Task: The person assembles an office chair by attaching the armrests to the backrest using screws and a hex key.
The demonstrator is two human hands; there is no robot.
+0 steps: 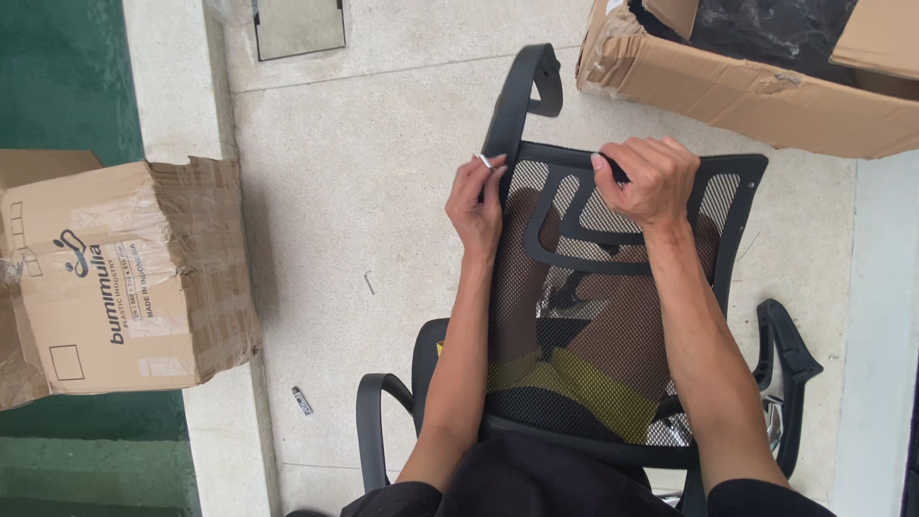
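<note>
Pale concrete floor (383,191) lay under everything. On it, across the person's lap, rested a black mesh chair back (613,316), its frame edge farthest from the body. The left hand (476,206) pinched a small silvery piece (483,160) between closed fingertips at the frame's left corner, beside the curved black armrest (522,91). The right hand (649,182) was curled shut over the top edge. Worn cardboard boxes sat left (124,278) and upper right (756,86); a small dark object (302,401) lay near the left one.
</note>
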